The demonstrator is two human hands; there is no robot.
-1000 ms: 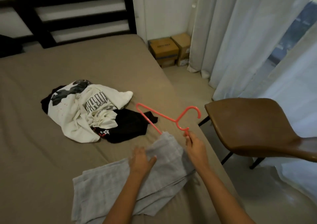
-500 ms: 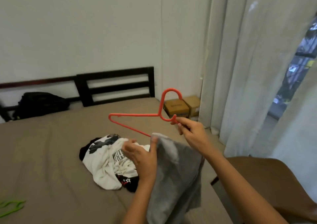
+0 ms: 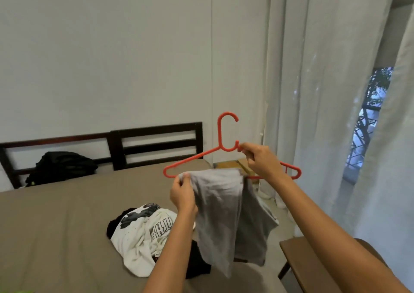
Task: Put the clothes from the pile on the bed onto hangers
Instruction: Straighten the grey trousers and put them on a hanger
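Grey garment [image 3: 224, 214] draped over red hanger [image 3: 219, 133] bar; left hand [image 3: 182, 197] pinches its edge, right hand [image 3: 262, 160] pinches hanger neck. Best pull it through evenly, else it slides off.

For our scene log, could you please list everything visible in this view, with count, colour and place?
bed: one, taupe sheet, lower left
headboard: one, dark, at the bed's far end
black bag: one, black, by the headboard
red hanger: one, red, held upright in mid-air, centre
grey garment: one, grey, draped over the hanger's bottom bar
white printed shirt: one, white, heaped on the bed
black garment: one, black, partly under the shirt
cardboard boxes: seemingly two, brown, behind the hanger, partly hidden
curtains: several panels, white, right side
chair: one, brown, lower right
left hand: one, pinches the grey garment's top edge
right hand: one, grips the hanger below its hook
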